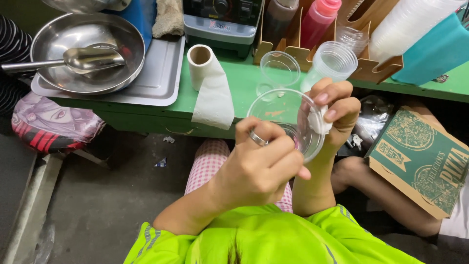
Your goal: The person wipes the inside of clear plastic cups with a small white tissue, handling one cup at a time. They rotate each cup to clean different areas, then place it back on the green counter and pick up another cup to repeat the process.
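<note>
My left hand (259, 166), with a ring on one finger, grips a clear plastic cup (286, 115) from below, its mouth tilted toward me. My right hand (337, 110) pinches a small wad of white tissue (318, 121) against the cup's rim on the right side. Both hands are raised above my lap, just in front of the green counter (244, 83). Two more clear plastic cups (279, 69) (332, 61) stand on the counter behind the held one.
A roll of white paper towel (207, 78) lies on the counter with a strip hanging over the edge. A steel bowl with a scoop (88, 54) rests on a metal tray at left. Sauce bottles (317, 19) and stacked cups sit in a cardboard holder. A green pizza box (420, 156) lies at right.
</note>
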